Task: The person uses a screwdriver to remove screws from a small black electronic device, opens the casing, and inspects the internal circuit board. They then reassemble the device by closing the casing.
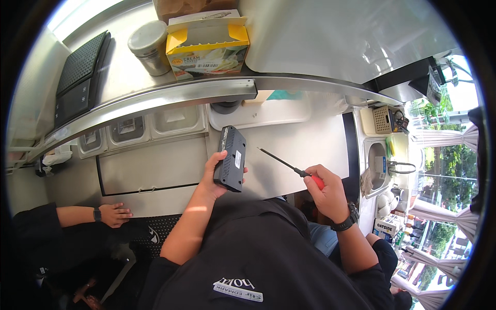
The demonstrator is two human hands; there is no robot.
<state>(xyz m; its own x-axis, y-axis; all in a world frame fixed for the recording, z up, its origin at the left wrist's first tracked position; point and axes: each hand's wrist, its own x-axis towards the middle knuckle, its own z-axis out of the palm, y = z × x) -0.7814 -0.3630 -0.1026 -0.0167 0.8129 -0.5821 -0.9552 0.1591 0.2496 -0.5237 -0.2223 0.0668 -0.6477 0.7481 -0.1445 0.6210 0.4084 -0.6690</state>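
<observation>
My left hand grips a black rectangular device near its lower end, the thumb on one side and fingertips showing on the other. A white label and small round spots are on the face turned toward me. In my right hand is a screwdriver with a long dark shaft and a red and black handle. Its tip points up and left toward the device, with a gap between them. Both things are held above the steel counter, close to its front edge.
Another person's hand rests on the counter edge at left. Lidded steel pans and a white tray line the back. The raised shelf holds a black scale, a canister and a yellow box. A sink is at right.
</observation>
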